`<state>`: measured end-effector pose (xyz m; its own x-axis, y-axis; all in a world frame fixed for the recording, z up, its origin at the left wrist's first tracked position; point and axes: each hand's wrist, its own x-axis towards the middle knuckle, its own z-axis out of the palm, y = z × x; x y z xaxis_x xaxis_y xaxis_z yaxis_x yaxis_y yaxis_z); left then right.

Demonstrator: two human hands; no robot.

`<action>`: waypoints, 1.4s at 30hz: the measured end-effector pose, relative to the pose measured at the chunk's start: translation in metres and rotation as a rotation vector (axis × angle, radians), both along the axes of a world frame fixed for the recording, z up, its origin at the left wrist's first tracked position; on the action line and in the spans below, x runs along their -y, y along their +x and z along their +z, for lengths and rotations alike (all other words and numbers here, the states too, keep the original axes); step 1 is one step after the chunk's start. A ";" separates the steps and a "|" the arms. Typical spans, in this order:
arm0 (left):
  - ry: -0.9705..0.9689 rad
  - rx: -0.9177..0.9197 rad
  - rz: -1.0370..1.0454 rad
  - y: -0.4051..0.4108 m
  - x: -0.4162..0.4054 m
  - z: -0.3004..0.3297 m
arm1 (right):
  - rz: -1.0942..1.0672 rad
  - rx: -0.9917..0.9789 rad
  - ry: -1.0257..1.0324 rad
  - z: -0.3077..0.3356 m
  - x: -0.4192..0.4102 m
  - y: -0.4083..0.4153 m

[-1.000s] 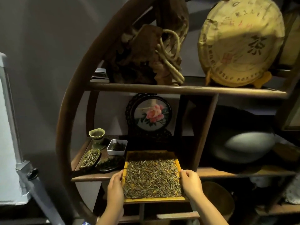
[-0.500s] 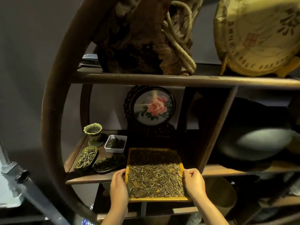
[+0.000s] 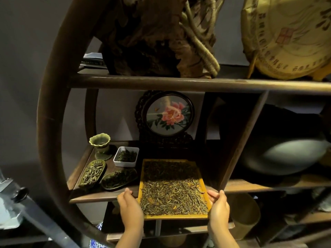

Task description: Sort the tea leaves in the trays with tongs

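Observation:
A yellow rectangular tray (image 3: 202, 178) full of dry tea leaves (image 3: 172, 196) lies half on the lower shelf (image 3: 100, 197), its near half sticking out over the edge. My left hand (image 3: 131, 210) grips its left rim and my right hand (image 3: 218, 208) grips its right rim. To the left on the same shelf stand a white square dish (image 3: 126, 156) of dark leaves, an oval green dish (image 3: 93, 173) of pale leaves and a dark oval dish (image 3: 118, 179) of leaves. No tongs are in sight.
A round dark wooden shelf frame (image 3: 52, 122) encloses everything. A green cup (image 3: 100, 144) stands at the back left, a framed flower picture (image 3: 170, 117) behind the tray. A carved root (image 3: 152, 33) and a wrapped tea cake (image 3: 290, 36) sit above. An upright divider (image 3: 241, 138) borders the tray's right.
The view has come closer to the shelf. Both hands stay on the tray's sides; the tray sits slightly further into the shelf.

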<state>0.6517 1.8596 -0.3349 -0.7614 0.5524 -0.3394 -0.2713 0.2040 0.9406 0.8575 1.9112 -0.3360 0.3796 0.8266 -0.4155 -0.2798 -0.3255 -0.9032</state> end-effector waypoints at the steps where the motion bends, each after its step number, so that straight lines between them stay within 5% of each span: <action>1: 0.007 -0.020 -0.058 -0.002 0.002 -0.001 | -0.002 -0.017 0.003 0.002 0.001 0.001; 12: -0.078 -0.468 -0.882 -0.053 0.067 -0.017 | 0.575 0.605 0.228 -0.007 0.067 0.047; 21: -0.016 -0.623 -0.680 -0.049 0.052 -0.017 | 0.504 0.854 0.463 -0.013 0.051 0.042; 42: -0.109 -0.740 -0.647 -0.035 0.039 0.000 | 0.496 0.870 0.521 -0.019 0.019 0.042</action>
